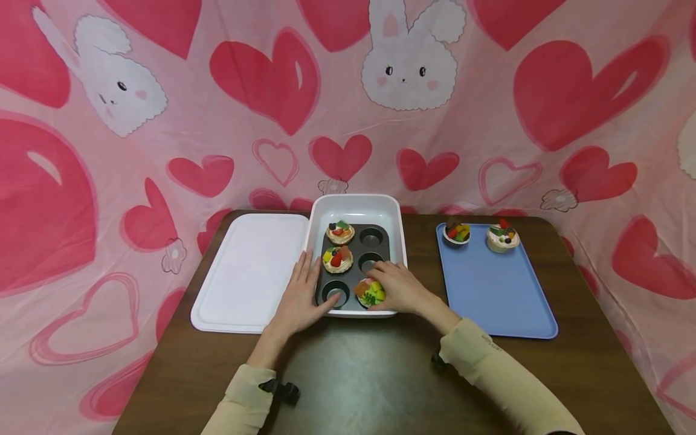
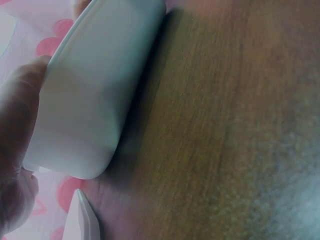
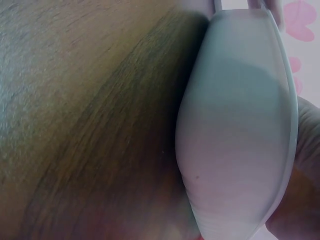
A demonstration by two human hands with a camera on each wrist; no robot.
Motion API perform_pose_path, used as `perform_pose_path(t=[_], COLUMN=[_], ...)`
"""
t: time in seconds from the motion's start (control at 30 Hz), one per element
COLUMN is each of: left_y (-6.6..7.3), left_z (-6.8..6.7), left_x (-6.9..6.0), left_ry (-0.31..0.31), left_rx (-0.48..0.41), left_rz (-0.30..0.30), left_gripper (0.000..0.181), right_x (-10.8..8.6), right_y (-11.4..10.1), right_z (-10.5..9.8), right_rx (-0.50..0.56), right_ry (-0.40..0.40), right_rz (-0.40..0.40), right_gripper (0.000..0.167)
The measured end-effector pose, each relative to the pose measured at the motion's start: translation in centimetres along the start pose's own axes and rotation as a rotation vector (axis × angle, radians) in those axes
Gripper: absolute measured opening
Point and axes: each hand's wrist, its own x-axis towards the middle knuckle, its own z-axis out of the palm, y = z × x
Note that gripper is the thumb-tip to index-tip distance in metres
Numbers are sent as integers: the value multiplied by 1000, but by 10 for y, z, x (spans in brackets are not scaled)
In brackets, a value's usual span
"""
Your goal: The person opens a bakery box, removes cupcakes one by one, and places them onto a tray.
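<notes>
Clearly, the right hand (image 1: 401, 287) has its grip around one fruit tart (image 1: 371, 293), which is at five o'clock of the muffin tin (image 1: 353, 280); the left hand (image 1: 300, 301), with its grip relaxed, touches the white tub (image 1: 356, 210) at eight o'clock.

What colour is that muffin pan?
Dark grey; the muffin pan shows best in the head view.

Head view: from above the near side of the wooden table (image 1: 353, 386), facing forward and down to its far edge. Both wrist views: low, close, turned on their sides, facing the near wall of the white rectangular tub (image 2: 95, 100), which they share.
</notes>
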Motion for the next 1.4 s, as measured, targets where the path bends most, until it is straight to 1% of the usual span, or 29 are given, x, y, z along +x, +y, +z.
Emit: perform_pose_path(t=[0.17,0.2,0.37,0.53,0.63,0.77,0.83,0.97,1.0,1.07,1.13,1.17,1.2,1.23,1.37,1.4], left_y=[3,7,8,7,7,6,5,6,3,3,1,-4,-4,-1,1,5], left_z=[-1,-3,-5,-4,-4,-3,-2,-4,-2,-2,0,4,4,1,1,-2], left_x=[-1,-1,0,0,0,-1,-1,0,0,0,0,-1,-1,-1,-1,-1], left_ry=[-30,-42,-70,-70,-60,-31,-22,-41,-36,-37,-28,-13,-7,-11,-12,-23], left_rx=[8,4,59,80,67,38,40,56,58,48,32,27,24,27,29,30], left_rz=[-20,-36,-52,-64,-64,-47,-39,-48,-40,-39,-34,-20,-16,-20,-23,-34], left_gripper=[109,108,105,103,104,106,107,106,105,105,106,106,107,108,107,107], right_x=[-2,-3,-2,-1,-1,-3,-3,-3,-3,-3,-4,-5,-5,-6,-7,-8], right_y=[-1,-2,0,4,6,8,8,9,9,9,8,8,7,7,5,5], right_z=[2,2,3,5,6,7,7,7,7,7,6,5,4,2,-6,-8], right_rx=[-7,-9,-11,15,13,18,48,107,121,139,153,161,166,167,174,176], right_ry=[3,5,11,27,67,118,121,119,117,116,113,111,111,117,136,141], right_rz=[31,35,25,10,-10,-32,-25,-4,-2,0,4,6,6,4,1,0], right_gripper=[70,70,67,65,64,64,65,66,66,66,66,66,65,65,63,63])
